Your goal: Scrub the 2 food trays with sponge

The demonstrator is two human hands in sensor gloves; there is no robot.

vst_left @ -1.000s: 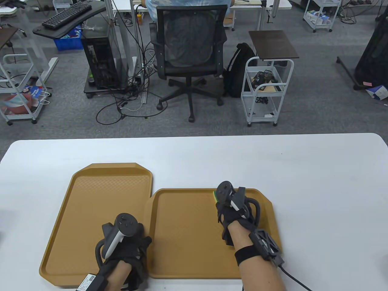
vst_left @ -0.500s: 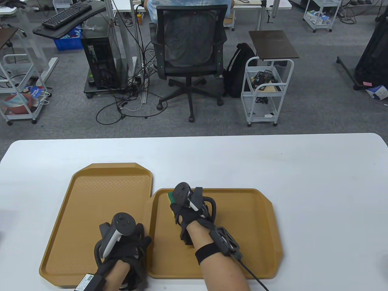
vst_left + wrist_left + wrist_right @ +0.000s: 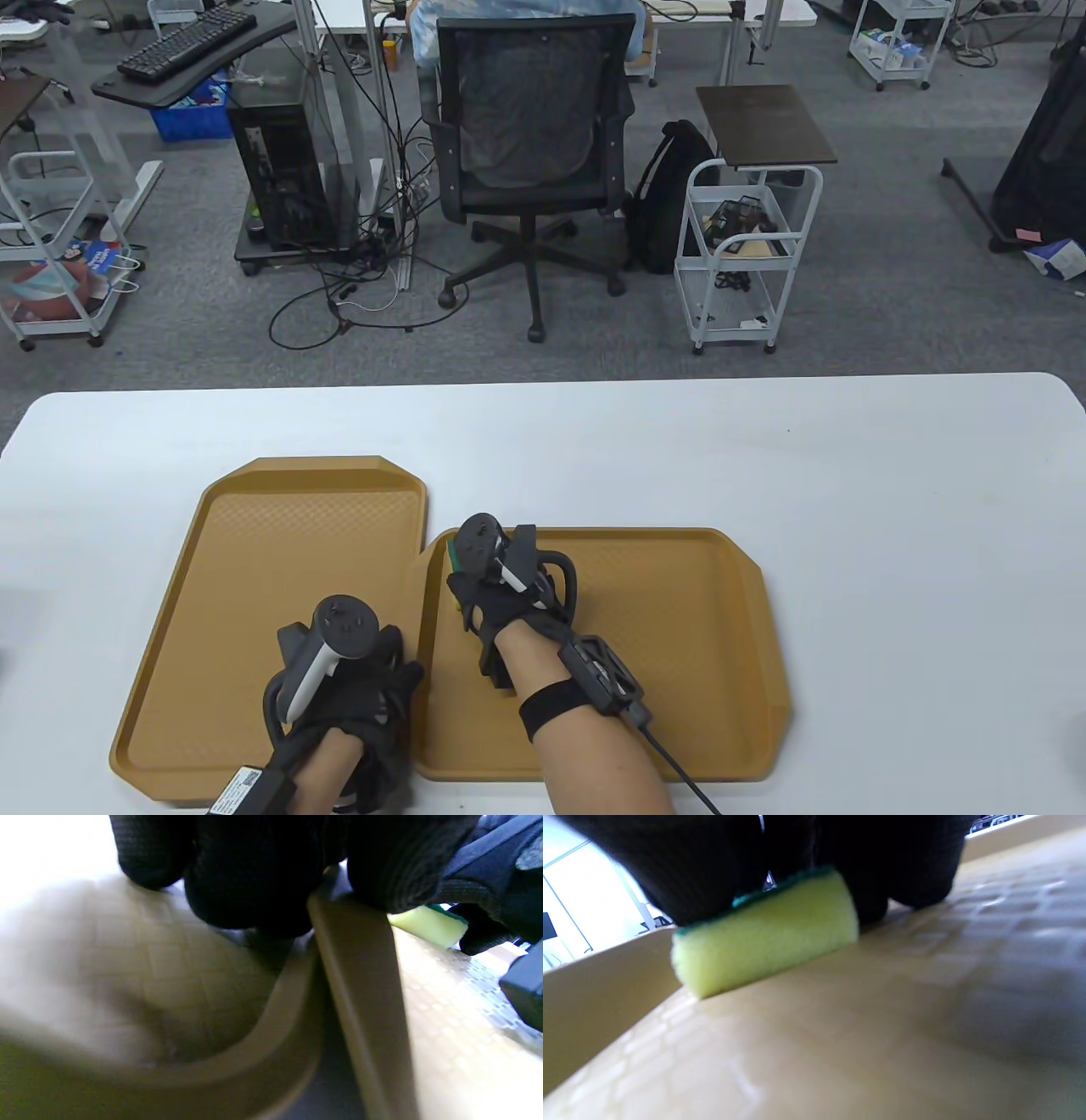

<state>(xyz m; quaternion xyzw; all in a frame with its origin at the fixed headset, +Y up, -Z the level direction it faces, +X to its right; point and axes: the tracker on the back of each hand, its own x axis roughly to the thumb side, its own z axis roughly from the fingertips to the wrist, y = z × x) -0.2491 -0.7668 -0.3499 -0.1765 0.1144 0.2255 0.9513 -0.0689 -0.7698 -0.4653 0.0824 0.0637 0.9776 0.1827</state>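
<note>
Two brown food trays lie side by side, the left tray (image 3: pixel 314 543) and the right tray (image 3: pixel 679 637). My right hand (image 3: pixel 462 577) grips a yellow sponge with a green back (image 3: pixel 456 556) and presses it on the right tray's floor at its far left corner. The right wrist view shows the sponge (image 3: pixel 768 933) under my fingers (image 3: pixel 712 878), flat on the tray (image 3: pixel 840 1027). My left hand (image 3: pixel 399 679) sits where the trays meet, near the front. In the left wrist view its fingers (image 3: pixel 254 878) straddle the right tray's left rim (image 3: pixel 356 963), pinching it, with the sponge (image 3: pixel 428 925) beyond.
The trays lie on a white table (image 3: pixel 848 509), whose far edge faces an office floor with a black chair (image 3: pixel 530 153) and a white cart (image 3: pixel 747 246). A cable (image 3: pixel 679 772) trails from my right wrist over the tray's front.
My right hand has slid the sponge leftward along the far side of the right tray, from its middle right to its far left corner. The left hand has stayed put.
</note>
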